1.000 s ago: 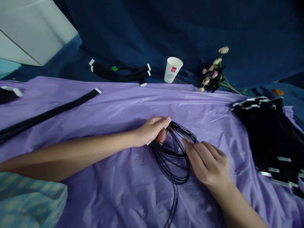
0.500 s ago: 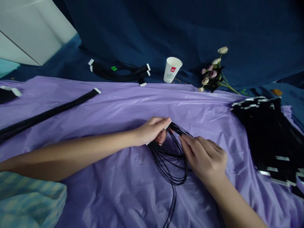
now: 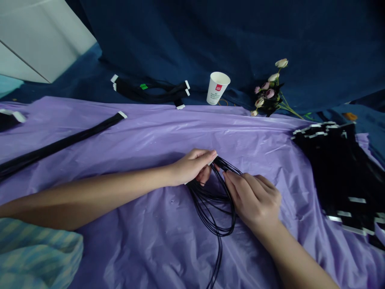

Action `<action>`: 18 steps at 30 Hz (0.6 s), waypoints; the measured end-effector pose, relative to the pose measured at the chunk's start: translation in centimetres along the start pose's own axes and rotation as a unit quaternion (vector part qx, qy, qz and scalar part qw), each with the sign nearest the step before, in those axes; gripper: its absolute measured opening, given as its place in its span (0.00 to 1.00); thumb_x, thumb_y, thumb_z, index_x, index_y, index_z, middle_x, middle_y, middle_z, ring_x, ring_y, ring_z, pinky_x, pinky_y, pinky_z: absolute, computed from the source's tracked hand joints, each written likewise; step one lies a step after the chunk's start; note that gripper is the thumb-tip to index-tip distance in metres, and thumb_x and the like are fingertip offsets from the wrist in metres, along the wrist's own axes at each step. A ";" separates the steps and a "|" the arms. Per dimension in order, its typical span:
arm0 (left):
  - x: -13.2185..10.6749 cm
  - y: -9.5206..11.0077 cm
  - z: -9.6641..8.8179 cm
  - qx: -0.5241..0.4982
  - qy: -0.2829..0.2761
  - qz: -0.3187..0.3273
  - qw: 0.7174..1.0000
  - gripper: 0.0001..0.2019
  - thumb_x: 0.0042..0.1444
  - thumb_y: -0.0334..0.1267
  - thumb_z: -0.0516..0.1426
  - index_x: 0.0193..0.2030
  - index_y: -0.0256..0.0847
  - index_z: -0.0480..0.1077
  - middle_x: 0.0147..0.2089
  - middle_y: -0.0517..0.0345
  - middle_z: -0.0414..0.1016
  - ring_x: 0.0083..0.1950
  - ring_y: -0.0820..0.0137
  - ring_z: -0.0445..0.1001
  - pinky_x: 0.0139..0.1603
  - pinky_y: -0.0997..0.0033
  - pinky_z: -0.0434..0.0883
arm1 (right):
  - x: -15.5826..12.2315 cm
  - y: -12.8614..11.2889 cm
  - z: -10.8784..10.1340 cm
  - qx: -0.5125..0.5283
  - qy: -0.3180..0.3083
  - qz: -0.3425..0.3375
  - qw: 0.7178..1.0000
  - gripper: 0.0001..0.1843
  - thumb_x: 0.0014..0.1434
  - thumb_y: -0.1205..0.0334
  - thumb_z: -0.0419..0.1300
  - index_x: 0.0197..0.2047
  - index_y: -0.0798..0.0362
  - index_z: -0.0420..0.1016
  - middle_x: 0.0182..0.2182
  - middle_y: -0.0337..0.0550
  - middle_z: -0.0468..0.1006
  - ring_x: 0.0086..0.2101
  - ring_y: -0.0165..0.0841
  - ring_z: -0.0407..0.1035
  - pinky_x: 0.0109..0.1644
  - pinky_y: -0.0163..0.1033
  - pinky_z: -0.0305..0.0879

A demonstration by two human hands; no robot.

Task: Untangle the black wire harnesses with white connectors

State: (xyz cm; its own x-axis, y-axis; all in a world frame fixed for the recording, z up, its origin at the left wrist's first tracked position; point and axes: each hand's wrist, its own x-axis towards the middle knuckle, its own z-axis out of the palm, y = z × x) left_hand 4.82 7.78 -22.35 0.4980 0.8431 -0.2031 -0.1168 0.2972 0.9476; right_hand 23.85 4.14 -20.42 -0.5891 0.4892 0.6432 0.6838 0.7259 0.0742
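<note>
Centrally, left hand [image 3: 192, 166] pinching looped thin black cords [image 3: 213, 200], crinkled purple plastic sheet [image 3: 144, 132]

Single head cam, looks forward and down over the purple-covered bench [image 3: 150, 136], close above the hands [image 3: 192, 165]. Far edge with paper cup [image 3: 217, 88] sits up top. No second view.

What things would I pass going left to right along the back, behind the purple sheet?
White cabinet → black cord bundle with a green tag → paper cup → bunch of small flowers → pile of black bundles, which lies nearer, on the sheet's right edge.
</note>
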 end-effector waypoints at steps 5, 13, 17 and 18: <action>0.0 0.1 0.1 -0.009 0.005 -0.004 1.000 0.22 0.67 0.48 0.46 0.31 0.35 0.69 0.13 0.64 0.63 0.14 0.79 0.61 0.18 0.80 0.57 | -0.1 -0.2 0.2 0.007 0.003 -0.006 1.000 0.05 0.58 0.73 0.63 0.39 0.59 0.72 0.21 0.38 0.72 0.22 0.28 0.63 0.30 0.37 0.57; -0.1 -0.1 0.0 0.001 -0.009 0.006 1.000 0.22 0.66 0.50 0.46 0.31 0.36 0.69 0.13 0.64 0.64 0.14 0.79 0.61 0.17 0.80 0.56 | 0.0 -0.6 0.1 0.011 0.008 -0.010 1.000 0.03 0.60 0.73 0.61 0.39 0.61 0.72 0.21 0.39 0.71 0.22 0.28 0.62 0.29 0.37 0.55; -0.2 0.0 0.0 0.021 -0.015 0.002 1.000 0.21 0.66 0.49 0.46 0.30 0.37 0.66 0.14 0.65 0.63 0.14 0.79 0.61 0.17 0.80 0.56 | 0.1 -0.9 0.2 0.019 0.002 -0.007 1.000 0.03 0.60 0.73 0.60 0.39 0.60 0.73 0.22 0.40 0.73 0.21 0.28 0.62 0.29 0.37 0.56; -0.2 0.1 0.1 0.024 -0.016 0.001 1.000 0.20 0.66 0.49 0.46 0.30 0.37 0.66 0.14 0.66 0.63 0.15 0.79 0.61 0.18 0.80 0.56 | 0.2 -0.9 0.2 0.017 0.002 -0.004 1.000 0.03 0.60 0.73 0.61 0.39 0.60 0.73 0.22 0.40 0.73 0.21 0.28 0.63 0.29 0.36 0.56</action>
State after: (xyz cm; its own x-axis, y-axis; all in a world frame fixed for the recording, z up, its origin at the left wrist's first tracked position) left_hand 4.75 7.58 -22.20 0.5249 0.8289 -0.1935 -0.0778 0.2731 0.9588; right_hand 23.05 3.65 -20.49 -0.5930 0.4806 0.6460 0.6635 0.7463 0.0538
